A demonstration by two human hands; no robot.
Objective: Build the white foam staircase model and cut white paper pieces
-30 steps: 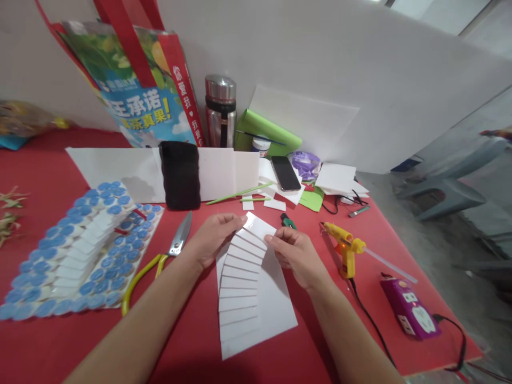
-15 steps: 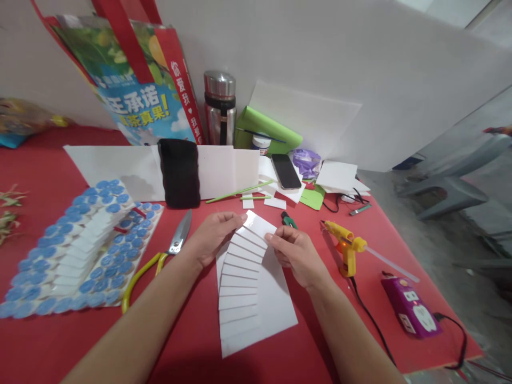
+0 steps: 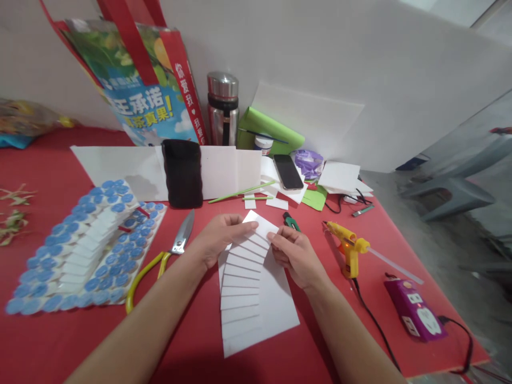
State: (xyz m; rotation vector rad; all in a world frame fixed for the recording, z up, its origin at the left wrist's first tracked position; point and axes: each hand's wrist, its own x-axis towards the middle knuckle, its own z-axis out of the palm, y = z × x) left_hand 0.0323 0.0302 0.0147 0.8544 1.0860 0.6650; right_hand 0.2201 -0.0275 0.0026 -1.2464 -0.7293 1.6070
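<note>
Fingers [image 3: 245,228] on both hands are nearly closed in a light pinch: left hand [image 3: 218,237] has its thumb over the top left of the fanned white card strips [image 3: 242,277], right hand [image 3: 294,250] has the top right corner. So yeah, going left to right. Dried plant bits [image 3: 14,224] are by the left edge of the red tabletop [image 3: 188,341], then a board with blue discs [image 3: 52,248] all round some white stepped strips. Next come yellow-handled scissors [image 3: 180,240], blades pointing to the far edge, just beside the left forearm. Behind them there's a black wavy-sided thing [image 3: 182,173] against white sheets [image 3: 218,170]. The fanned strips are mid-tabletop between the hands, overlapping like steps on a bigger white sheet [image 3: 280,298]. Behind the right hand is a green-and-black tool [image 3: 291,221], with a phone [image 3: 288,172] on papers farther back. Over toward the right edge you've got a yellow glue gun [image 3: 349,248], stick poking out the back, and near the right corner a purple power box [image 3: 415,310]
</note>
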